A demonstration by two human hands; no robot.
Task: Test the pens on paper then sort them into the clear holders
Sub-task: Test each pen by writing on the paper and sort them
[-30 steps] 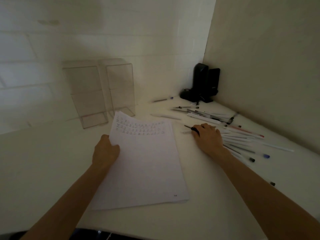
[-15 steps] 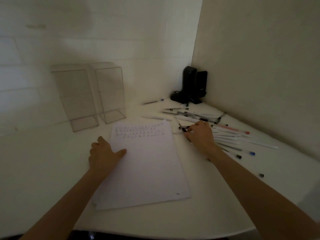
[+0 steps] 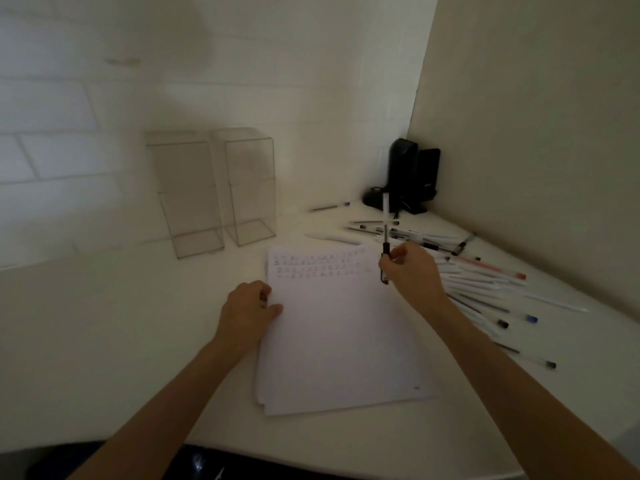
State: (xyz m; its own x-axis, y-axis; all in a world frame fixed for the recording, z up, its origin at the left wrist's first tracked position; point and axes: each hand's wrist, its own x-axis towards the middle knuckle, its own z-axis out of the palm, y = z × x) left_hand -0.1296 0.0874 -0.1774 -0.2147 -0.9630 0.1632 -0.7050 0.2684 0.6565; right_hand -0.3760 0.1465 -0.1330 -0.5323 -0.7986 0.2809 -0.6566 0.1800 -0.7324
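My right hand [image 3: 414, 271] grips a pen [image 3: 385, 233] and holds it upright over the upper right corner of the paper stack [image 3: 339, 341]. Rows of small scribbles mark the top of the sheet. My left hand [image 3: 247, 311] rests on the paper's left edge, thumb on the sheet. Two clear holders [image 3: 188, 192] [image 3: 251, 185] stand side by side behind the paper at the left; both look empty. A heap of several pens [image 3: 481, 282] lies on the table to the right of the paper.
A black device [image 3: 410, 176] with a cable stands in the back corner. One pen [image 3: 330, 207] lies alone near the wall, and a white pen [image 3: 332, 238] lies just behind the paper. Walls close the table [image 3: 104, 341] at the back and right.
My right hand has lifted a pen out of the heap and brought it left over the paper's corner. My left hand has stayed on the paper's left edge.
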